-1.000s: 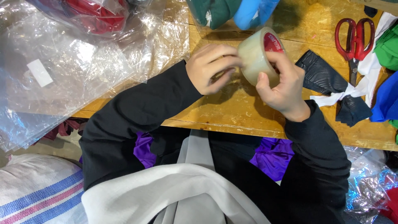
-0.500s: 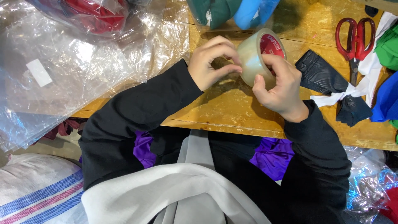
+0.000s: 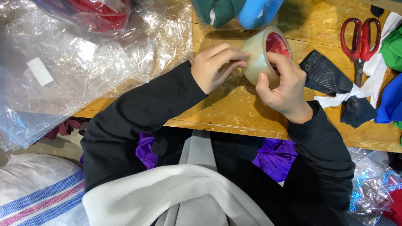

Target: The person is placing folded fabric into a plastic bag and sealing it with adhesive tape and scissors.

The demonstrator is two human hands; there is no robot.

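A roll of clear packing tape (image 3: 260, 53) with a red core is held above the wooden table (image 3: 234, 113). My right hand (image 3: 284, 86) grips the roll from below and behind, fingers wrapped around its side. My left hand (image 3: 215, 67) rests against the roll's left face, fingertips pressed on the tape surface. Both arms wear black sleeves.
Clear plastic bags (image 3: 79, 67) cover the table's left side, one holding red cloth (image 3: 98, 10). Red-handled scissors (image 3: 359, 42) lie at the far right beside black (image 3: 331, 79), white, green and blue cloth pieces. Green and blue fabric (image 3: 234, 10) sits at the top. A striped sack (image 3: 33, 192) lies lower left.
The roll has turned slightly in my hands and my left fingers have slid across its face. Both hands stay at the same spot above the table.
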